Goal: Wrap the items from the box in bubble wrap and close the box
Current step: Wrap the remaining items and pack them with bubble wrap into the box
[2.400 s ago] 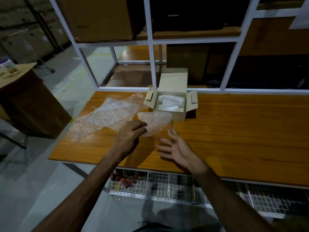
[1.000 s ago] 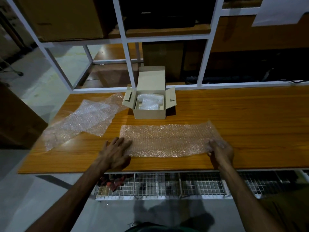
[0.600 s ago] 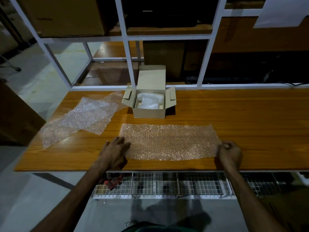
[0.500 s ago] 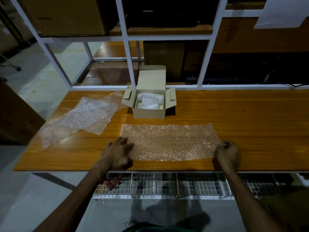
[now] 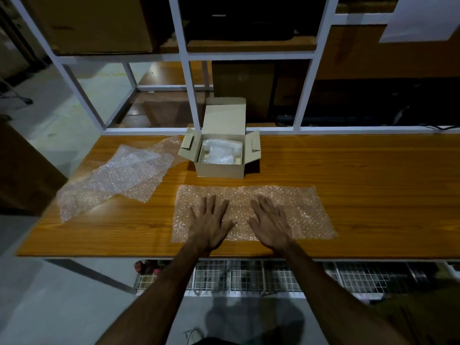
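Note:
A rectangular sheet of bubble wrap (image 5: 306, 210) lies flat near the front edge of the wooden table (image 5: 373, 175). My left hand (image 5: 210, 224) and my right hand (image 5: 270, 224) both press flat on its middle, fingers straight and spread. Behind the sheet stands a small cardboard box (image 5: 220, 168) with its lid and side flaps open. Inside it sits a bundle in bubble wrap (image 5: 220, 153).
More loose bubble wrap (image 5: 117, 178) is spread over the table's left part. A white metal shelf frame (image 5: 191, 95) rises at the table's back edge, with cartons (image 5: 94, 23) on it. A wire mesh rack (image 5: 249, 275) runs under the front edge.
Both hands left the sheet's left and right ends and came inward to its middle, now lying flat side by side. The sheet stays spread in the same place.

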A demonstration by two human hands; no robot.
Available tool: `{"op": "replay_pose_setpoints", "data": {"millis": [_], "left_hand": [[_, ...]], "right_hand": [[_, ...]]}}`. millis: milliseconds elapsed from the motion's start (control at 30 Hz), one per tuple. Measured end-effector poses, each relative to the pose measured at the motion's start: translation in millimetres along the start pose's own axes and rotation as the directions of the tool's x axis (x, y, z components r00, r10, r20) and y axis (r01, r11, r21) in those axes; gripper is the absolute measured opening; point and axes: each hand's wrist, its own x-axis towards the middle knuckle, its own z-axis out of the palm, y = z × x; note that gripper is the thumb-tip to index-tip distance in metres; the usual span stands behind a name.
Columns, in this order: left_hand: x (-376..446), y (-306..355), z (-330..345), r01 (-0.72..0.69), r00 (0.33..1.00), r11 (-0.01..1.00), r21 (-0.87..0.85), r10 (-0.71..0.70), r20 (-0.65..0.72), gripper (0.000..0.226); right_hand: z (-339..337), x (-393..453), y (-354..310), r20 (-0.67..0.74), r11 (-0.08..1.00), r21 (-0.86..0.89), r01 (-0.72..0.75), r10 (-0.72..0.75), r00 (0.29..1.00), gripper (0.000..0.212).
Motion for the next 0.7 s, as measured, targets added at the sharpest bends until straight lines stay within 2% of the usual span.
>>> {"op": "replay_pose_setpoints", "data": {"millis": [133,300,500,700], "left_hand": [[0.6,-28.8,1.5,0.057,0.998,0.998,-0.014,-0.058,-0.039,0.086],[4.9,-45.9,0.9,0.161,0.984,0.986,-0.033,-0.163,-0.077,0.09],[6.6,-60.6,0.3,0.238,0.966,0.969,-0.067,-0.244,-0.084,0.099],[-1.4,-68.7,-3.9,0.272,0.959,0.961,-0.057,-0.275,-0.073,0.099]], "right_hand": [[-3.4,-5.5,29.8,-0.07,0.994,-0.092,-0.062,0.056,0.996,0.082],[-8.8,-11.4,66.4,-0.172,0.982,-0.063,-0.179,0.166,0.971,0.086],[-16.3,-15.3,98.6,-0.196,0.955,-0.084,-0.284,0.264,0.944,0.09],[-21.0,-17.2,113.6,-0.185,0.958,-0.053,-0.281,0.267,0.946,0.082]]}}
